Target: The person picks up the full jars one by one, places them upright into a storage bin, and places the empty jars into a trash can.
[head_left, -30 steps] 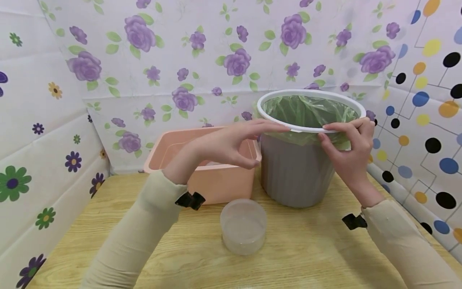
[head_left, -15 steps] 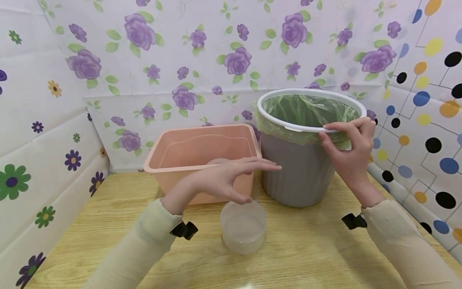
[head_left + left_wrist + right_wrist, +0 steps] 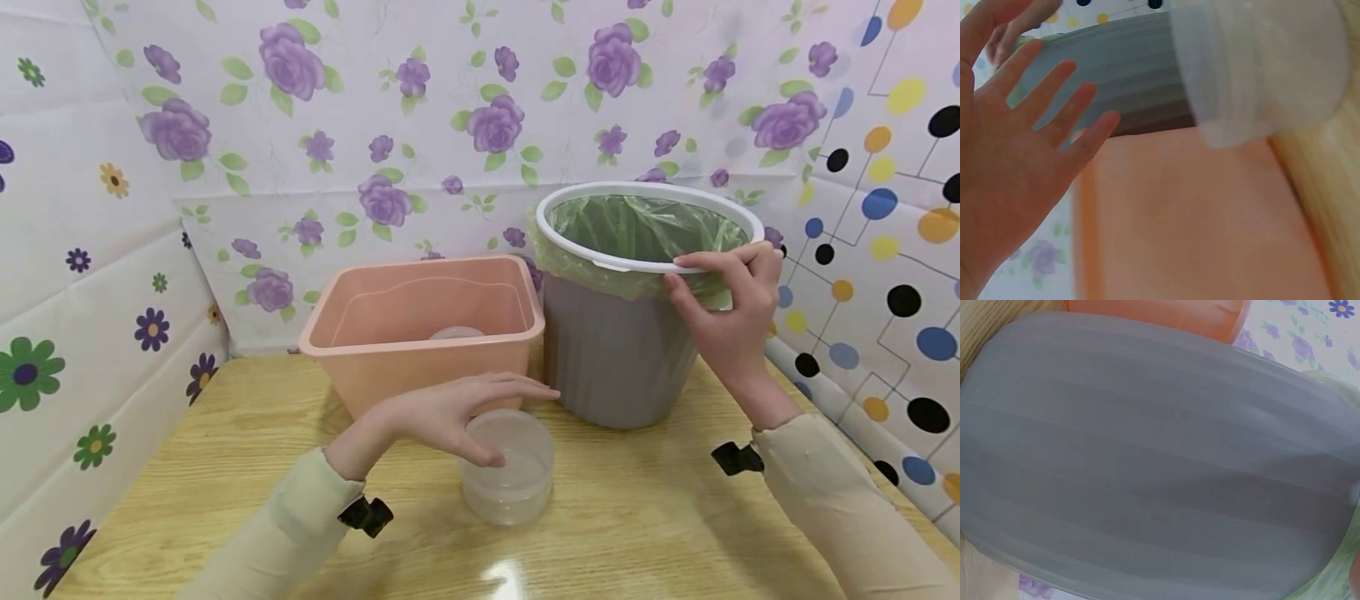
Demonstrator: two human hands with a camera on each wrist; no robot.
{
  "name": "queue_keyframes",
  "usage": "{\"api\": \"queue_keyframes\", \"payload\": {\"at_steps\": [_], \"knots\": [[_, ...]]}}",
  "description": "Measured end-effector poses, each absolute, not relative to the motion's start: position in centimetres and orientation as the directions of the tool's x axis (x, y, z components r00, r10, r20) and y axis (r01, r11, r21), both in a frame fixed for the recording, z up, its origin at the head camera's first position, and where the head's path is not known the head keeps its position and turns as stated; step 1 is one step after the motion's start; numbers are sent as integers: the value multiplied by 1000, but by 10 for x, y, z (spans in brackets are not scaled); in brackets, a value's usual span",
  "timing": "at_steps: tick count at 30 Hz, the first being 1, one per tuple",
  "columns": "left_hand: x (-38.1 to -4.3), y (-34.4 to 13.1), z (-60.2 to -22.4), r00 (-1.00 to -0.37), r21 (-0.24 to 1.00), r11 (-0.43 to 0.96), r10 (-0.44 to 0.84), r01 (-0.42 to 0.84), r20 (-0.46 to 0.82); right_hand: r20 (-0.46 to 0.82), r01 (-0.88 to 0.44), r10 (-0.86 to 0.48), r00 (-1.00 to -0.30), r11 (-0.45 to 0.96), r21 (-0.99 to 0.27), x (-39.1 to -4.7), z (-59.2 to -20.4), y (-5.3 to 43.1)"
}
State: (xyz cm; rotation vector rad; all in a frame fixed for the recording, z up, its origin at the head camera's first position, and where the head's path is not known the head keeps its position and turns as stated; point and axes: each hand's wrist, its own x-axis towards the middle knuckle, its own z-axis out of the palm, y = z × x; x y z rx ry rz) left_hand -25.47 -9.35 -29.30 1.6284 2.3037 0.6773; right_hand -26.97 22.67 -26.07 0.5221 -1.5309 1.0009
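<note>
Here, we spread our left hand near the clear tub, standing before the pink basin; our right hand pinches the white rim of the grey bin.

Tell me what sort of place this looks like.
Probably an indoor tabletop corner, perhaps a makeshift booth: a wood-grain tabletop is backed by a creased purple-rose covering, with a differently patterned, dotted covering along the right side.
</note>
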Motion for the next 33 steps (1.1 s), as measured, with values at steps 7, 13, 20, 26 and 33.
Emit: {"api": "queue_keyframes", "payload": {"at_steps": [7,13,20,26,33], "knots": [[-260,-100,-310,-420,530,338,907,778,38,952,-786,200,-233,537,-305,-269,-261,227],[-264,-100,-325,-468,519,417,883,746,-36,953,-787,197,-232,538,-303,-269,-260,227],[-267,-96,-332,-462,556,447,878,701,-123,951,-784,196,-239,539,-308,-269,-260,227],[-271,-94,-336,-440,539,458,881,707,-172,949,-779,192,-250,542,-315,-269,-260,227],[-274,-93,-338,-419,486,459,887,744,-197,949,-779,196,-247,542,-315,-269,-261,227]]}}
